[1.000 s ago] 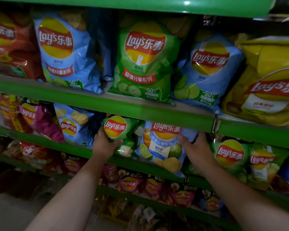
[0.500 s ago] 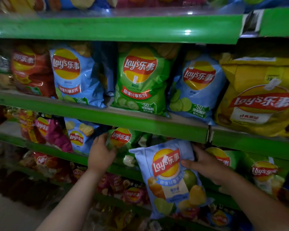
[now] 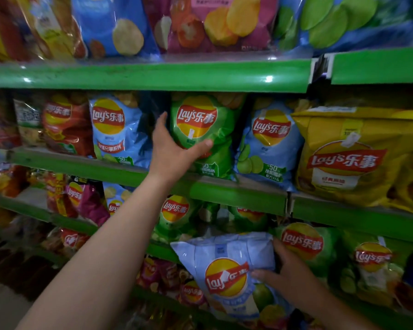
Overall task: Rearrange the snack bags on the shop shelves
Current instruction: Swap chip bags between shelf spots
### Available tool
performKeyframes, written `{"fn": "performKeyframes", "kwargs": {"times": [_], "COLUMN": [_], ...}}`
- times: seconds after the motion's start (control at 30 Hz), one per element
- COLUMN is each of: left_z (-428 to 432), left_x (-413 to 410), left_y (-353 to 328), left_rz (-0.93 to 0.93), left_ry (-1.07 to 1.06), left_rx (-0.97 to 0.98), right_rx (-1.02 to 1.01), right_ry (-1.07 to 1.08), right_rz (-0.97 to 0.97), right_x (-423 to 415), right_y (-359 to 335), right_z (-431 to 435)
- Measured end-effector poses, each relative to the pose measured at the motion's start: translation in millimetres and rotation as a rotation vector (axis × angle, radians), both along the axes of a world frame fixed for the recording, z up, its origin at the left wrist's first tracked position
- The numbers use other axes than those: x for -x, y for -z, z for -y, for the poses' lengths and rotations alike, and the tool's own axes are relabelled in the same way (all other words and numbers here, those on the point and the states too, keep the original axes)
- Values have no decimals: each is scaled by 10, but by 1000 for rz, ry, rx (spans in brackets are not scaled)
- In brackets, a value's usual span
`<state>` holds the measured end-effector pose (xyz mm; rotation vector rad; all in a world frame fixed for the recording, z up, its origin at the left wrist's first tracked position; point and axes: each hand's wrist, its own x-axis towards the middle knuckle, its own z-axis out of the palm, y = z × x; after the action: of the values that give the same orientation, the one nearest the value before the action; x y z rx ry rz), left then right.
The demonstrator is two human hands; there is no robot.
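My right hand (image 3: 285,272) grips a light blue Lay's bag (image 3: 227,275) by its right edge, held out in front of the lower shelf, below the middle shelf's front lip. My left hand (image 3: 174,148) reaches up to the middle shelf, fingers spread around the left side of a big green Lay's bag (image 3: 205,132), thumb across its front. To the left of that green bag stands a blue Lay's bag (image 3: 116,129), with a dark gap between them. On the green bag's right stands another blue bag (image 3: 270,148).
Green shelf edges (image 3: 224,191) jut out at each level. A large yellow Lay's bag (image 3: 358,158) fills the middle shelf's right. Red bags (image 3: 65,125) stand at its left. Green bags (image 3: 305,246) crowd the lower shelf; more bags sit on the top shelf (image 3: 153,75).
My left hand left the small green bag on the lower shelf and rose to the big green bag above. The blue bag came further out and lower in my right hand. The view tilted upward.
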<state>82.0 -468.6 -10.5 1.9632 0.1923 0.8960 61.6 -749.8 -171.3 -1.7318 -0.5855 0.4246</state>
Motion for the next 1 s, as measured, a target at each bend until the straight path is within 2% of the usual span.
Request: {"fn": "performKeyframes", "kwargs": {"times": [0.07, 0.13, 0.37, 0.47, 0.53, 0.67, 0.73, 0.83, 0.9, 1.0], "left_z": [8, -1, -51, -66, -82, -229, -352, -577, -736, -925], "left_x": [-89, -135, 22, 248, 413, 764, 960, 1275, 1478, 1648], "left_y": [-26, -21, -91, -199, -276, -304, -230, -76, 27, 100], "left_rz": [-84, -114, -44, -17, -31, -82, -110, -172, -216, -243], "left_ry": [58, 23, -174, -183, -144, -57, 11, 97, 147, 224], "left_rx": [30, -52, -137, -115, -56, 164, 285, 420, 440, 461], "right_rx": [-9, -18, -202, -250, -254, -121, -77, -14, 32, -4], "right_ry": [1, 65, 257, 280, 300, 367, 365, 322, 297, 380], "right_rz": [33, 78, 248, 339, 393, 650, 699, 666, 634, 610], "right_x": [42, 66, 103, 178, 275, 490, 574, 596, 551, 477], "right_y": [-192, -374, -806, -964, -1050, -1186, -1247, -1328, -1350, -1378], "right_z": [54, 97, 164, 185, 185, 155, 137, 90, 45, -73]}}
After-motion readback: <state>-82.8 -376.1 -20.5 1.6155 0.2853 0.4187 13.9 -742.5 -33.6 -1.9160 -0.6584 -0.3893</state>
